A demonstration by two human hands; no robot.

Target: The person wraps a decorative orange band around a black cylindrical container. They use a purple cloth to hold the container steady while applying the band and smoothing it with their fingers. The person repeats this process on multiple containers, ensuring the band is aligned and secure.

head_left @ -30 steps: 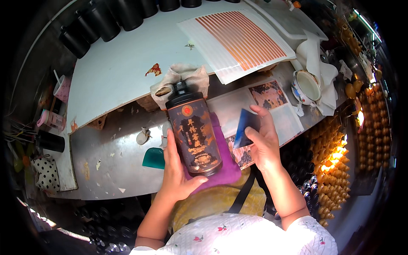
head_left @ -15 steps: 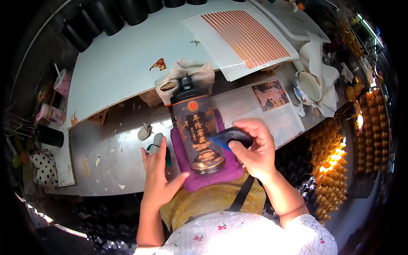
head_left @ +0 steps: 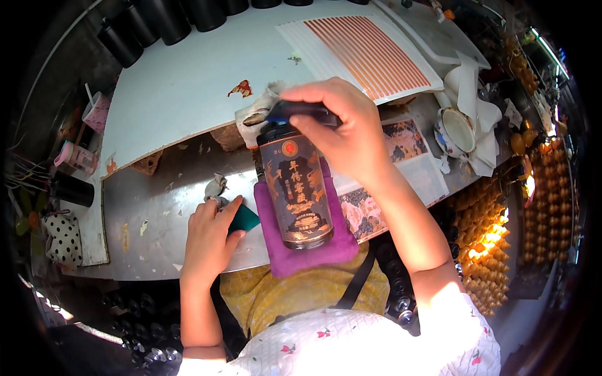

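Note:
A dark bottle (head_left: 296, 194) with a black and copper-coloured printed label lies on a folded purple cloth (head_left: 291, 260), its neck pointing away from me. Over its shoulder, my right hand (head_left: 348, 122) grips a dark scraper (head_left: 291, 113) with a blue edge; the hand hides the neck. Left of the bottle, my left hand (head_left: 210, 235) is curled at the metal tabletop. A flat teal scraper (head_left: 245, 220) shows between its thumb and index finger. Grey wrapping (head_left: 219, 201) covers a finger of that hand, and a small crumpled grey rag (head_left: 216, 185) lies just beyond it.
A white board (head_left: 188, 94) spans the back, with several black bottles (head_left: 163, 22) along its far edge. Copper-striped sheets (head_left: 370, 56) lie at the far right. Printed paper (head_left: 364, 216) sits right of the cloth, with an enamel mug (head_left: 456, 131) beyond.
My right hand has moved away from me and left, carrying the dark scraper from the bottle's side to its shoulder. My left hand has curled its fingers around the teal scraper.

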